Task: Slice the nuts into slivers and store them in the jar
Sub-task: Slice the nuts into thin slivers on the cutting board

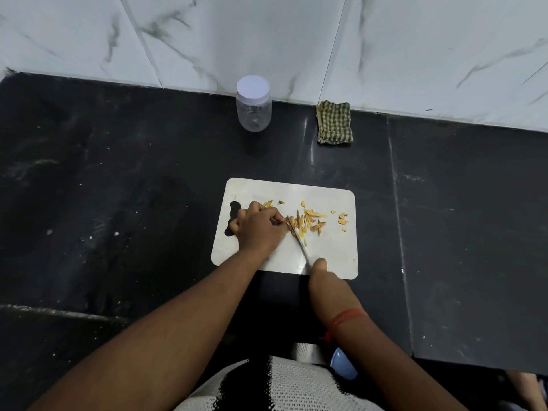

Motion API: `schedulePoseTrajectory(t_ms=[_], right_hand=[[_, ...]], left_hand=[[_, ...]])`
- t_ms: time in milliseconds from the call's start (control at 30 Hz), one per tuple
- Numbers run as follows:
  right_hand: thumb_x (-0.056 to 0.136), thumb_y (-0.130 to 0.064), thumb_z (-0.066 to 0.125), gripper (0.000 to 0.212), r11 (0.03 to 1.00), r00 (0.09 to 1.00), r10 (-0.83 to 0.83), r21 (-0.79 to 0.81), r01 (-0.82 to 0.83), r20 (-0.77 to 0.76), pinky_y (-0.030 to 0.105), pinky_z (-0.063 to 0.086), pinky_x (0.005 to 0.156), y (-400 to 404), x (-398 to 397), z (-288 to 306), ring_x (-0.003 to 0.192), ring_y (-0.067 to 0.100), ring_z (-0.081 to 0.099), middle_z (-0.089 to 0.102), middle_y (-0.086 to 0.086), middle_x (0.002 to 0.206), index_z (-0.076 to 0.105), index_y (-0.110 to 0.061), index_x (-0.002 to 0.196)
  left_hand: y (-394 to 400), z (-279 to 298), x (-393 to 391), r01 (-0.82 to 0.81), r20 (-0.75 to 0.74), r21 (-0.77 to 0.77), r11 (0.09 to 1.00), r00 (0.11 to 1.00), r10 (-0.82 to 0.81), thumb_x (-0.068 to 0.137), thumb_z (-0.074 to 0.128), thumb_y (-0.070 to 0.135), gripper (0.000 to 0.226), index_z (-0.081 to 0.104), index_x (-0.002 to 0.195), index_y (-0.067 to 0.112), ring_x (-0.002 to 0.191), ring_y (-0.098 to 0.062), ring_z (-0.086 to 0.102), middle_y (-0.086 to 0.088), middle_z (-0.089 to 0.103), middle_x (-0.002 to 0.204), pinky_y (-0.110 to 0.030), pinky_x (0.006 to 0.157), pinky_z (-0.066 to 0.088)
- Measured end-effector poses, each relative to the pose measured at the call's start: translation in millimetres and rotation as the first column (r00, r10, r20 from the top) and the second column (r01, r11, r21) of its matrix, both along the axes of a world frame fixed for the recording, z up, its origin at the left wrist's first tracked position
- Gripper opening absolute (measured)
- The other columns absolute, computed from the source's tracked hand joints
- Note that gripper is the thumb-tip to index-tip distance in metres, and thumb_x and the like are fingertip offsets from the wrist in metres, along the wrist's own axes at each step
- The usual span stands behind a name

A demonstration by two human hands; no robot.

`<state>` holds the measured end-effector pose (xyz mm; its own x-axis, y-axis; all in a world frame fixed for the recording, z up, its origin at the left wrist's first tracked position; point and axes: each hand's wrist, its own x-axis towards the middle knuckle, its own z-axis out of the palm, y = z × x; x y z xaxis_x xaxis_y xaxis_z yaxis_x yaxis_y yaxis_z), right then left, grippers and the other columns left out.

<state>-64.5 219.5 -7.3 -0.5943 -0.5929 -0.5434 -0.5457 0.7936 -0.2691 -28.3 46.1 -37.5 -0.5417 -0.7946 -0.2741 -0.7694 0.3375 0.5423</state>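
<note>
Mid-slicing on the white cutting board [326, 250], which lies on the dark bench [118, 188]. Left hand [257, 226] curled over a nut, pinching it at the fingertips just beside the blade. Right hand [321, 277] wrapped round the knife [302, 246] handle, blade angled up-left into the pile of slivers [308, 221]. A few larger nut pieces [343, 218] lying near the board's right edge. Jar [253, 106] standing well apart by the wall, lid on, seemingly empty; checked cloth [334, 122] near it. Probably light, brittle, prone to skidding and scattering: best pinned flat and gathered gently later.
</note>
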Motion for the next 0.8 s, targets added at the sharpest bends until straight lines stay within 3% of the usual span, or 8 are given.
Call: schedulePoseTrajectory(t_ms=[67,267,467,633,800], right_hand=[[0.093,-0.001,0.035,0.020,0.999,0.999,-0.033,0.002,0.033,0.004,0.036,0.050,0.072,-8,-5,-1,0.080,0.027,0.062,0.048,0.003,0.076,0.035,-0.012,0.111],[0.093,-0.001,0.032,0.020,1.000,1.000,-0.005,0.015,0.004,0.025,0.034,0.041,0.067,7,-1,-3,0.069,0.024,0.050,0.052,0.007,0.079,0.035,-0.010,0.110],[0.098,-0.008,0.038,0.007,0.970,0.982,-0.084,-0.212,0.119,0.167,0.034,0.041,0.059,8,-5,3,0.063,0.020,0.052,0.054,0.004,0.074,0.037,-0.012,0.092],[0.102,-0.019,0.040,0.009,0.940,0.959,-0.144,-0.270,0.210,0.243,0.025,0.035,0.048,6,-12,15,0.063,0.013,0.051,0.053,0.000,0.076,0.039,-0.012,0.097],[0.101,-0.024,0.040,0.009,0.904,0.932,-0.217,-0.300,0.305,0.291,0.026,0.038,0.048,6,-20,19,0.059,0.017,0.053,0.056,0.002,0.080,0.038,-0.016,0.098]], left_hand=[[1,-1,1,-0.002,0.007,0.004,1.000,1.000,0.002,0.086,0.067,0.046,0.011,0.063,0.077,0.040,0.114,-0.017,0.038,0.016,0.044,0.108,-0.041,0.097,0.021],[1,-1,3,0.008,-0.009,-0.008,1.000,1.000,-0.008,0.087,0.069,0.046,0.011,0.064,0.080,0.039,0.114,-0.016,0.038,0.016,0.043,0.107,-0.039,0.095,0.021],[3,-2,9,0.042,-0.045,-0.059,0.997,0.998,-0.045,0.090,0.069,0.047,0.009,0.071,0.094,0.039,0.113,-0.014,0.038,0.016,0.044,0.108,-0.037,0.093,0.021],[10,-4,13,0.145,-0.032,-0.246,0.958,0.987,-0.157,0.093,0.068,0.037,0.023,0.070,0.115,0.039,0.113,-0.021,0.042,0.005,0.051,0.114,-0.038,0.091,0.025],[8,3,9,0.256,0.061,-0.401,0.879,0.965,-0.254,0.090,0.070,0.038,0.013,0.073,0.103,0.035,0.104,-0.021,0.044,0.005,0.050,0.108,-0.039,0.089,0.031]])
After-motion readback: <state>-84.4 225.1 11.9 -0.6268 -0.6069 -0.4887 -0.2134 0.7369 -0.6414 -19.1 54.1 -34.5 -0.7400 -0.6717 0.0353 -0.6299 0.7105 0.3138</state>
